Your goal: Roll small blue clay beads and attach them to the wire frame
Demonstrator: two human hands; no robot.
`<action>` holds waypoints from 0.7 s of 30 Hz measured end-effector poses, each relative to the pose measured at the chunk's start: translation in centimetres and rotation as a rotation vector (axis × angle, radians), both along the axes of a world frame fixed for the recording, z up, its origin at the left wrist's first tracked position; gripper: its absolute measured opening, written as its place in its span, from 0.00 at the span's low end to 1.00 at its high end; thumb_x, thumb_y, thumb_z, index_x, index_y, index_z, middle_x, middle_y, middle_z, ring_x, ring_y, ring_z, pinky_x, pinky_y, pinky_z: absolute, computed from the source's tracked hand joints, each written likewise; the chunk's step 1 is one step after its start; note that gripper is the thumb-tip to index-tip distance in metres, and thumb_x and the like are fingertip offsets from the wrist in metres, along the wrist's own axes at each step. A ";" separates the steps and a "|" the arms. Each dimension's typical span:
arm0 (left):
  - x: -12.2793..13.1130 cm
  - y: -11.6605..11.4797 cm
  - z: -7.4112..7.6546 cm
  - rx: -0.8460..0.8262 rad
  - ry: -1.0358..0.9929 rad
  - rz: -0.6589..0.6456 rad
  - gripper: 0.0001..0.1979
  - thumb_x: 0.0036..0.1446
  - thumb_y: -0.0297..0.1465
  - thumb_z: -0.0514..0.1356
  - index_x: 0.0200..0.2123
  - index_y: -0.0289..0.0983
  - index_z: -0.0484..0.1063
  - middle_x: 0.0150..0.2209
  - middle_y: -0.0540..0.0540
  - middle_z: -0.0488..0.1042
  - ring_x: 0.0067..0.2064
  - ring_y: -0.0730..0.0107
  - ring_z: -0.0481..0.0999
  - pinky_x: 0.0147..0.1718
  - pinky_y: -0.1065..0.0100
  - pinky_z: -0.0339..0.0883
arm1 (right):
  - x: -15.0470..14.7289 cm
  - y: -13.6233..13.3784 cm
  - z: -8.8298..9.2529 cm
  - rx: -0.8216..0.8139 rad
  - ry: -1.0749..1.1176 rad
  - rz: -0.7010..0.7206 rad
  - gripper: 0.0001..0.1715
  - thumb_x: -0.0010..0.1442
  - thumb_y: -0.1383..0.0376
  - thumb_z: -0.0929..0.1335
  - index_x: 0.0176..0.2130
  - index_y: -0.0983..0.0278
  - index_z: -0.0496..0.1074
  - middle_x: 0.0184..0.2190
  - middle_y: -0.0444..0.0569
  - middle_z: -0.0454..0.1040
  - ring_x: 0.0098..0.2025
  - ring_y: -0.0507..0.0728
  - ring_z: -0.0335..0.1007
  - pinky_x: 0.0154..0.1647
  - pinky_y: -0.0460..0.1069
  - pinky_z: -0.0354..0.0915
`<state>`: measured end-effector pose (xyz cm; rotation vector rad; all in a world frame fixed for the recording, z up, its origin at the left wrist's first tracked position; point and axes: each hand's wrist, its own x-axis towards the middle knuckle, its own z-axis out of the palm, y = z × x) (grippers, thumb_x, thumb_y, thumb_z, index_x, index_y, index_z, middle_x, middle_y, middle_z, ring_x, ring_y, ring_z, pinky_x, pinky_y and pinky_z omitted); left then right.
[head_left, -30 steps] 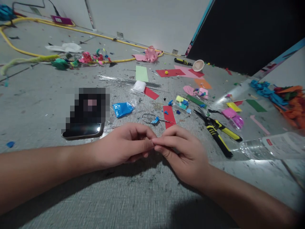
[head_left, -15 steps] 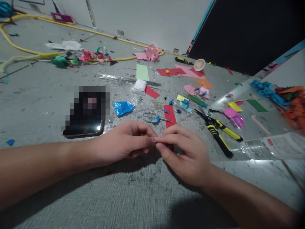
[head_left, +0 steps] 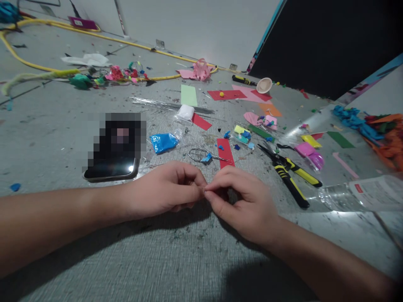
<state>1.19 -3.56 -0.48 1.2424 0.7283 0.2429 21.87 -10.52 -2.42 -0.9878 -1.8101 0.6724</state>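
My left hand and my right hand meet fingertip to fingertip, low over the grey surface. Both are closed in a pinch, and whatever sits between the tips is hidden or too small to name. Just beyond the fingers lies a bent wire loop with a bit of blue clay on it. A red paper strip carrying blue crumbs is near my right fingertips. Past my left hand rests a bag of blue clay.
A phone lies left, pliers and a clear bottle right. Farther back are straight wires, a white clay packet, green paper and a round cup. A yellow cable runs along the wall.
The small pale-blue speck that showed between my fingertips is now covered. My right fingers have shifted slightly against the left ones; the things around stay put.
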 end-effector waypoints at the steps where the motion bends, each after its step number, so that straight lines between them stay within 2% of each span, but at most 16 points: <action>1: 0.0 0.0 -0.1 0.000 0.000 0.008 0.06 0.58 0.31 0.68 0.31 0.35 0.77 0.19 0.58 0.66 0.19 0.81 0.61 0.17 0.80 0.54 | 0.0 0.0 0.0 -0.032 0.007 0.000 0.05 0.63 0.73 0.75 0.38 0.64 0.79 0.30 0.43 0.77 0.32 0.50 0.72 0.31 0.45 0.68; 7: 0.0 0.1 -0.5 -0.021 -0.046 -0.016 0.05 0.56 0.29 0.69 0.30 0.37 0.76 0.18 0.58 0.65 0.19 0.80 0.60 0.16 0.79 0.53 | -0.1 -0.1 0.0 -0.246 0.094 -0.007 0.04 0.63 0.69 0.76 0.37 0.61 0.79 0.30 0.43 0.79 0.30 0.50 0.72 0.29 0.45 0.68; 13: -0.1 0.0 -0.5 0.007 -0.027 -0.007 0.07 0.54 0.29 0.70 0.29 0.36 0.75 0.18 0.56 0.65 0.19 0.79 0.60 0.17 0.79 0.53 | -0.6 -0.1 0.2 -0.474 0.313 0.008 0.05 0.60 0.68 0.78 0.34 0.62 0.80 0.27 0.42 0.78 0.28 0.49 0.72 0.27 0.44 0.69; 16: -0.2 -0.1 -0.5 0.017 -0.031 -0.012 0.07 0.55 0.31 0.70 0.29 0.36 0.75 0.18 0.56 0.65 0.20 0.79 0.60 0.17 0.78 0.52 | -0.7 -0.1 0.3 -0.550 0.388 0.012 0.08 0.57 0.68 0.80 0.31 0.62 0.79 0.25 0.41 0.77 0.26 0.49 0.70 0.26 0.43 0.67; 21: -0.3 -0.3 -0.6 0.072 -0.001 -0.028 0.08 0.54 0.31 0.69 0.29 0.35 0.75 0.20 0.54 0.67 0.22 0.78 0.62 0.20 0.77 0.56 | -0.6 -0.1 0.5 -0.650 0.435 0.008 0.20 0.49 0.65 0.85 0.28 0.62 0.72 0.23 0.39 0.72 0.24 0.48 0.64 0.23 0.43 0.61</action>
